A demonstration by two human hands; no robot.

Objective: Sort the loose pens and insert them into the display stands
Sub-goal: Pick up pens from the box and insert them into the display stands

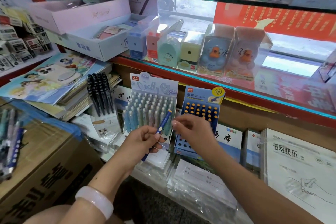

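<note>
- Left hand (145,137) pinches a blue pen (162,125), orange cap up, in front of the pastel stand (154,96).
- Right hand (192,129), holding nothing, fingers loosely curled, reaches for it.
- Matching blue stand (200,114) sits just beside: likely its home.

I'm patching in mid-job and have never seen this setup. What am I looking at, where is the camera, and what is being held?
There is no machine here: a person works with bare hands, and the single picture comes from a camera on their head, looking down at a stationery shelf. The left hand pinches a dark blue pen with an orange cap. The right hand hovers beside it, holding nothing visible. Behind stand two display stands: a pastel pen stand and a blue stand of matching orange-capped pens with free holes in front. More loose pens lie on the cardboard box at the left.
</note>
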